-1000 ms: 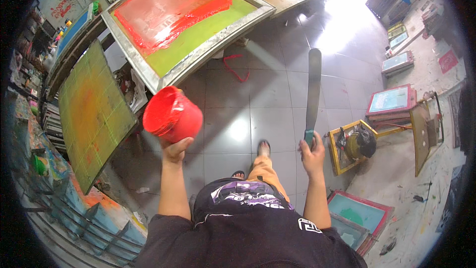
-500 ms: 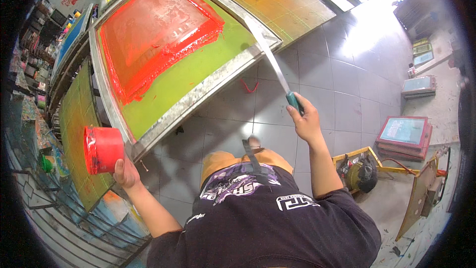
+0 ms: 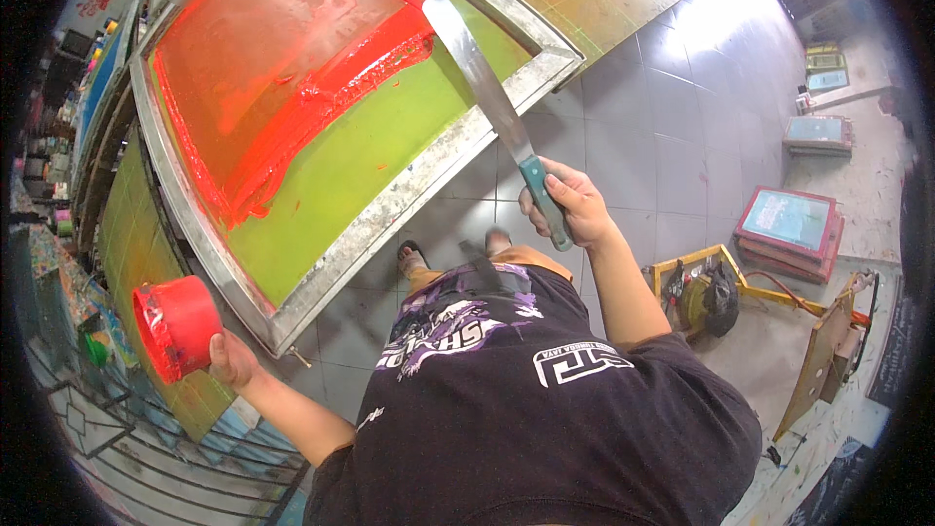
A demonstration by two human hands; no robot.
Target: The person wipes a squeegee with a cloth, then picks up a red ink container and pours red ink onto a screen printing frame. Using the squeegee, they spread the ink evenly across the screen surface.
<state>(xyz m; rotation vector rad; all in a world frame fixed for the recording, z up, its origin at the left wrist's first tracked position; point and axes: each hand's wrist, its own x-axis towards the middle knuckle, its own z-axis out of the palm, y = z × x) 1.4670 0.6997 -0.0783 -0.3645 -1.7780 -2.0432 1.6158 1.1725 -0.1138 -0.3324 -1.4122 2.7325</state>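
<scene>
The right hand has its fingers clenched around the green handle of a long, flat steel spatula, whose rounded tip hangs over the metal-framed printing screen. The left hand grips a red plastic ink tub low beside the frame's near corner. Judging by the thick red ink banked on the green mesh, little has been scooped; the tub's inside is hidden. Beyond, on the grey tiled floor, lie stacked red-framed screens and a yellow-framed machine, well apart and not obstructing.
</scene>
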